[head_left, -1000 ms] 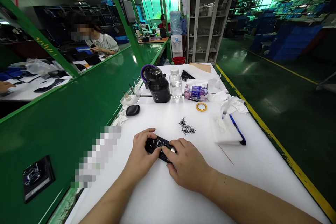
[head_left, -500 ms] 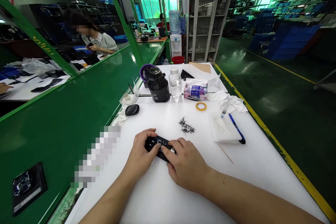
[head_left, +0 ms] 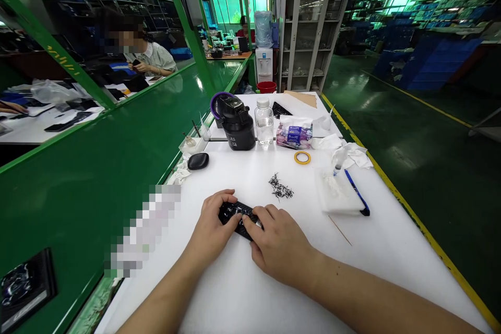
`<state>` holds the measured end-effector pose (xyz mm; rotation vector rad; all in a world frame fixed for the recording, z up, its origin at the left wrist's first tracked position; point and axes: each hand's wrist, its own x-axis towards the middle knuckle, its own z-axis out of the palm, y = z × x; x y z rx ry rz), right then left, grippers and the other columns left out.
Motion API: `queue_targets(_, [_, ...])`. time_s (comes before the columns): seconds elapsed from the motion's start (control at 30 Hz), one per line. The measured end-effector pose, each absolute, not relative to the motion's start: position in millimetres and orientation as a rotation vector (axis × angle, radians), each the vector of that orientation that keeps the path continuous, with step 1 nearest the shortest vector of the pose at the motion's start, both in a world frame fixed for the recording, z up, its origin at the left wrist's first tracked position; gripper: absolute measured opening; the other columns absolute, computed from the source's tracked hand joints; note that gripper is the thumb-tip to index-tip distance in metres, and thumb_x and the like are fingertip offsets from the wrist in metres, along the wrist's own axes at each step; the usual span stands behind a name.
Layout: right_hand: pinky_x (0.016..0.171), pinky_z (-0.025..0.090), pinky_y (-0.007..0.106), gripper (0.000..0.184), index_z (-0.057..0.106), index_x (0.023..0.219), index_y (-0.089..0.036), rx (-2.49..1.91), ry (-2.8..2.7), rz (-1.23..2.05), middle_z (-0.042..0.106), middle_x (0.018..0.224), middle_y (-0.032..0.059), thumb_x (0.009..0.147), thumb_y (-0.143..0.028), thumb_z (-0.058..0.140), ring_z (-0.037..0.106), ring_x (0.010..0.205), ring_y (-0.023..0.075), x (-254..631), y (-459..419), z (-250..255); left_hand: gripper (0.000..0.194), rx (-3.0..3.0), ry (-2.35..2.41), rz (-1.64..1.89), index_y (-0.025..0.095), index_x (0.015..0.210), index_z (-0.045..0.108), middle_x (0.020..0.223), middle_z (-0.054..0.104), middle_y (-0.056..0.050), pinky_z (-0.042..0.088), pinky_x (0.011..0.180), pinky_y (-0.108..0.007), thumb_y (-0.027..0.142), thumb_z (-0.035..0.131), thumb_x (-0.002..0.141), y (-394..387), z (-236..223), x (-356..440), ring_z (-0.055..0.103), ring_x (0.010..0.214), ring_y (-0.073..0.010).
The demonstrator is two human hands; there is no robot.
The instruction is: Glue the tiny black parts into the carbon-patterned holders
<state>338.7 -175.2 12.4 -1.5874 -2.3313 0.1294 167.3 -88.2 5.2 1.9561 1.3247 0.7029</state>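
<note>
On the white tabletop point(head_left: 230, 292) lies a black panel point(head_left: 228, 212), barely shifted, so the work seems to stay at one spot. The left hand point(head_left: 210, 223), half closed, holds its left end, thumb on top; the right hand point(head_left: 281, 239), fingers bent, grips its right end. Leftward, on the green surface point(head_left: 129, 151), a second panel point(head_left: 28, 288) has slid nearer the view's edge.

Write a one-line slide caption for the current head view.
Left hand and right hand hold a glossy black panel over a white tabletop, black strips lying beyond.
</note>
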Motion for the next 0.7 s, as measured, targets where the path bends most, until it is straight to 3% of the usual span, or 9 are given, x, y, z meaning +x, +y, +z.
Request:
queue_targets(0.23, [0.081,0.045,0.041,0.05,0.051,0.136,-0.017,-1.516,-2.313,0.199,0.055,0.122,0.0135,0.087,-0.025,0.053,0.049,0.102,0.0274,346.6,-173.1,9.7,0.031,1.886,1.375,0.652,0.028,0.107,0.054,0.139,0.05,-0.003,0.033,0.111,-0.051,0.03,0.061,0.077,-87.4,8.5,168.2,0.04,0.133,-0.0272])
queue_targets(0.43, [0.083,0.045,0.041,0.045,0.056,0.13,-0.018,-1.502,-2.275,0.259,0.056,0.116,0.0122,0.086,-0.025,0.057,0.048,0.1,0.0261,351.2,-174.5,8.1,0.039,1.871,1.412,0.601,0.023,0.109,0.054,0.14,0.049,-0.009,0.038,0.107,-0.051,0.026,0.063,0.071,-79.3,7.7,170.5,0.045,0.13,-0.0304])
queue_targets(0.7, [0.079,0.045,0.041,0.048,0.052,0.134,-0.018,-1.521,-2.297,0.209,0.056,0.116,0.0127,0.087,-0.026,0.055,0.049,0.1,0.0274,347.0,-175.3,8.7,0.045,1.94,1.429,0.45,0.022,0.109,0.059,0.112,0.061,-0.008,0.051,0.088,-0.045,0.033,0.067,0.066,-62.7,14.0,167.9,0.058,0.109,-0.0303])
